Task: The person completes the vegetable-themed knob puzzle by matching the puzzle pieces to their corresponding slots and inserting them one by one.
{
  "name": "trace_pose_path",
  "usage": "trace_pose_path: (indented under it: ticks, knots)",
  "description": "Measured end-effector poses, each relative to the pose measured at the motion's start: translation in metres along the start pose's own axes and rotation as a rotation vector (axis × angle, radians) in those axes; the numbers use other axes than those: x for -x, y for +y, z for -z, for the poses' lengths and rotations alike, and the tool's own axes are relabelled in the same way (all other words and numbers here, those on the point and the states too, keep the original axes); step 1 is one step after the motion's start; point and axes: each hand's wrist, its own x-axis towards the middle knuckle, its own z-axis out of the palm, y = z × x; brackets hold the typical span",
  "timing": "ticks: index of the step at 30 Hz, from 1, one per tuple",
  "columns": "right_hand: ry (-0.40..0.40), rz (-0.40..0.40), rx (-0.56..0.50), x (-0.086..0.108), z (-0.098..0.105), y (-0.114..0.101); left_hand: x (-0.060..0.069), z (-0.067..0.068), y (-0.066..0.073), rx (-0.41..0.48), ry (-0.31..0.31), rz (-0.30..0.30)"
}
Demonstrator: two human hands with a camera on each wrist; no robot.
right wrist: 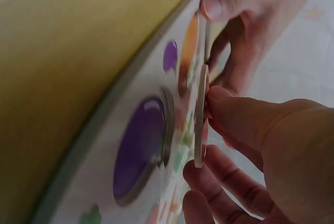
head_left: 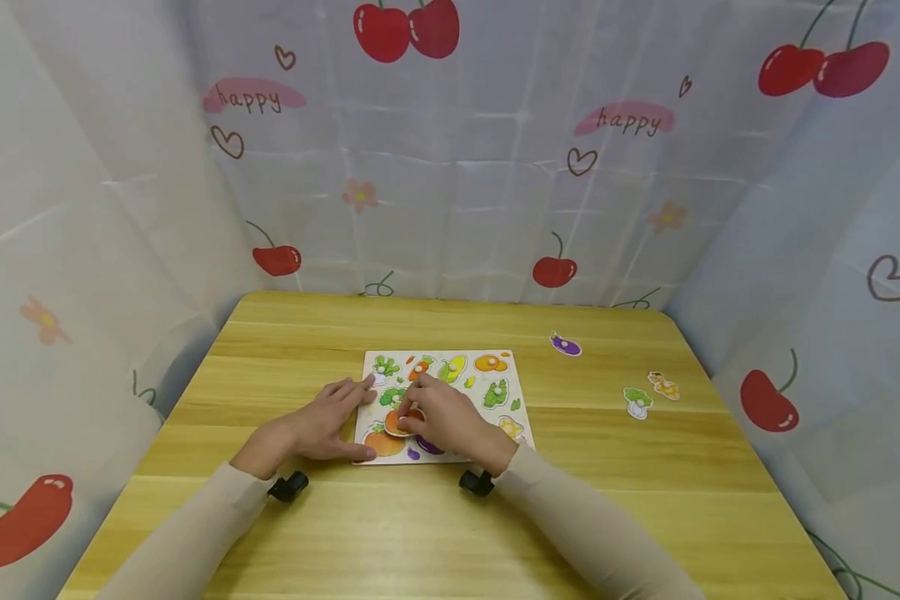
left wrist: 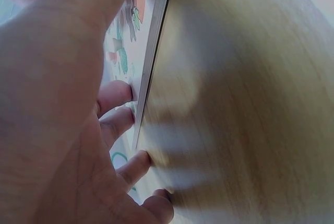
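A white puzzle board [head_left: 512,379] printed with vegetables lies on the table. My right hand [head_left: 453,417] pinches a round orange puzzle piece [head_left: 393,425] between thumb and fingers. Seen edge-on in the right wrist view, the piece [right wrist: 200,119] stands off the board's surface, over its lower left part. Below it shows the printed pumpkin [head_left: 385,444], and a purple eggplant shape [right wrist: 141,151] is beside it. My left hand [head_left: 318,427] rests at the board's left edge, thumb and fingertips spread along it. In the left wrist view those fingers [left wrist: 116,94] touch the board's edge.
To the right on the wooden table [head_left: 607,500] lie an eggplant piece [head_left: 566,344], a green-and-white vegetable piece [head_left: 637,402] and a yellow-brown piece [head_left: 663,385]. Knobbed pieces, including a corn [head_left: 453,367], sit in the board. A cherry-print curtain [head_left: 465,192] hangs around the table.
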Motion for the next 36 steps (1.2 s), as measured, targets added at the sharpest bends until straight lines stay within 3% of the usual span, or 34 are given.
trace_pose_path:
  ticks: [16, 36]
  knots:
    - [-0.056, 0.084, -0.094, -0.003, -0.017, -0.022, 0.002, 0.003, 0.000, 0.012, -0.001, -0.004]
    - [-0.124, 0.191, -0.156, -0.007, -0.017, -0.018, 0.000, 0.002, -0.002, 0.013, -0.005, -0.022]
